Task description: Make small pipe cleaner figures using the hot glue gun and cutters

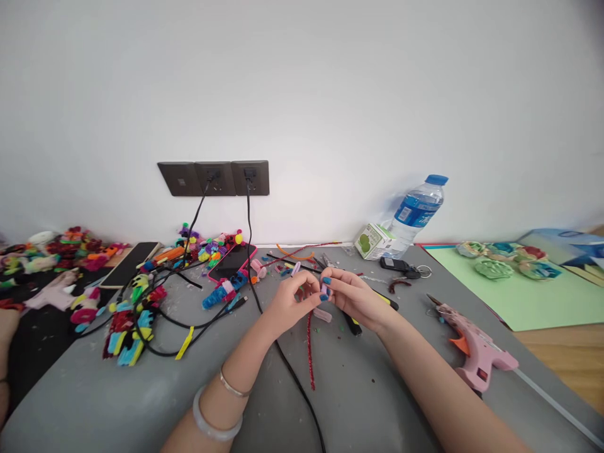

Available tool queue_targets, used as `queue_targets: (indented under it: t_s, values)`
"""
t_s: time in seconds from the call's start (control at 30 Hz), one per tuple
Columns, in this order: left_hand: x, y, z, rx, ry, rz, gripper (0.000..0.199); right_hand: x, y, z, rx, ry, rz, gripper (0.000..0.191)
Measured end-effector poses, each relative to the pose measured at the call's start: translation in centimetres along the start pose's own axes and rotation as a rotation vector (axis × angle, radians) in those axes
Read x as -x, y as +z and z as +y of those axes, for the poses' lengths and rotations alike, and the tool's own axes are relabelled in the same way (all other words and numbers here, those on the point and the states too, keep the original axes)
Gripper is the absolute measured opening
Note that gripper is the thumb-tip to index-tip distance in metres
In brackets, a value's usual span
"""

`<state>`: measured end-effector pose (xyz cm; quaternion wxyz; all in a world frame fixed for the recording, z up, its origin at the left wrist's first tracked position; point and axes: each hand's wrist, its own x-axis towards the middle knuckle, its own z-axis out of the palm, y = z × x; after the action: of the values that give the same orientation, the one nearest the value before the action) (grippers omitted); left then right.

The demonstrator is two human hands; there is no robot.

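Fingertips of my left hand (291, 303) and my right hand (356, 297) meet over the middle of the grey table. Between them they pinch a small lilac pipe cleaner piece (324, 289), partly hidden by the fingers. A lilac loop (296, 269) shows above my left fingers; I cannot tell if it joins the held piece. Just below my hands lies a pale pink fuzzy piece (323, 315). Close by, a dark red pipe cleaner (310, 358) stretches toward me. A black-handled tool (353, 325) lies partly under my right hand.
Black cables (252, 277) run from wall sockets (250, 178) across the table. Colourful fuzzy figures (129, 330) and a phone (231, 263) are at left. A bottle (418, 214), small box (372, 241), keys (414, 272) and pink glue gun (476, 352) stand or lie right. Another person's arm (5, 352) shows far left.
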<state>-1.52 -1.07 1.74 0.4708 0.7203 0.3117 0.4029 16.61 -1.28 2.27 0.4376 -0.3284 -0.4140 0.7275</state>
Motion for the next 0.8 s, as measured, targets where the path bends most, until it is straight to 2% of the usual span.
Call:
queue_targets:
  t_s: [0.2, 0.47, 0.67, 0.8]
  values:
    - [-0.15, -0.04, -0.6, -0.04, -0.057, 0.069, 0.016, -0.01, 0.26, -0.04, 0.014, -0.056, 0.034, 0.028]
    - [-0.35, 0.15, -0.05, 0.131, -0.11, 0.084, 0.019, -0.01, 0.18, -0.08, 0.053, -0.062, 0.044, 0.032]
    - [-0.3, 0.61, -0.11, 0.282, -0.232, 0.219, 0.024, -0.05, 0.39, 0.07, 0.096, -0.113, 0.083, 0.033]
    - [-0.3, 0.76, -0.35, 0.306, -0.241, 0.302, 0.031, -0.26, 0.37, 0.45, 0.183, -0.164, 0.126, 0.036]
